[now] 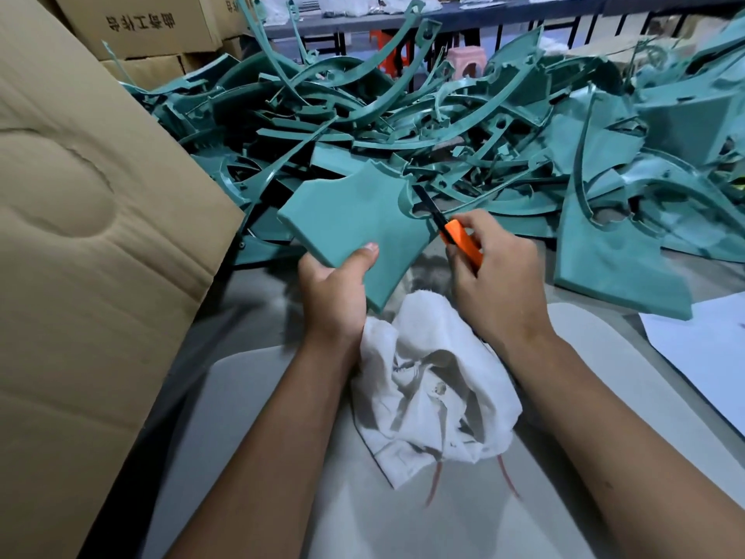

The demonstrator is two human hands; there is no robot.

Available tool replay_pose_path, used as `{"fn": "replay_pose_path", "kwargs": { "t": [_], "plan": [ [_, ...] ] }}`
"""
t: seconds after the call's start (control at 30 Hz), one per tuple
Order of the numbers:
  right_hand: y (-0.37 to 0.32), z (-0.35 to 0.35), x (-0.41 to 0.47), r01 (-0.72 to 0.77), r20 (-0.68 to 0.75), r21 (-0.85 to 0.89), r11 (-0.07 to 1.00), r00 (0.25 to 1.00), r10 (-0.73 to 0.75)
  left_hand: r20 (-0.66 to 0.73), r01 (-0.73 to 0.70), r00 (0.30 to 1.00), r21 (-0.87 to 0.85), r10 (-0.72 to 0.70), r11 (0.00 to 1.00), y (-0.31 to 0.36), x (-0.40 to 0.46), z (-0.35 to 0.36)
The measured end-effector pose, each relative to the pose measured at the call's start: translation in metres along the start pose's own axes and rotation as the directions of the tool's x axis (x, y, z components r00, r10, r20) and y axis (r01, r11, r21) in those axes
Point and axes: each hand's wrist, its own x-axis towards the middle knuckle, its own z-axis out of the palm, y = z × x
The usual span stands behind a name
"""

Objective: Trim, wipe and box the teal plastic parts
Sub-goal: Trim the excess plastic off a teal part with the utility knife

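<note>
Two bare forearms enter from the bottom edge, elbows cut off. Left hand (334, 292): thumb pressed flat on the face of a flat teal panel (354, 227), remaining fingers hidden behind it, gripping its lower edge; the panel is held tilted above the table. Right hand (494, 276): fingers curled around an orange-handled cutter (459, 240), most of the handle hidden in the fist. Its dark blade (427, 203) meets the panel's right edge at a curved notch; exact contact point hard to make out.

Below the hands, a crumpled white cloth (435, 381) lies on the grey table (282, 457), with thin red threads trailing from it.

Beyond, a heap of teal plastic parts (463, 127), curved strips and flat panels tangled together, individual pieces hard to separate. Left, a large cardboard box flap (88, 256), cut off by the frame. Right edge, a white sheet (705, 349), partly out of view.
</note>
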Motion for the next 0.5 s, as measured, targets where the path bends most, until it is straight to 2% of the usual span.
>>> {"fn": "replay_pose_path", "kwargs": {
  "t": [0.2,0.5],
  "plan": [
    [-0.0029,-0.0029,-0.0002,-0.146,0.049,0.198,0.969,0.989,0.139,0.119,-0.153,0.983,0.121,0.139,0.981,-0.0026,-0.0051,0.0044],
    [-0.009,-0.0023,-0.0043,-0.144,0.007,0.183,0.972,0.989,0.145,0.162,-0.221,0.967,0.151,0.196,0.964,-0.0055,-0.0055,0.0061]
  ]
}}
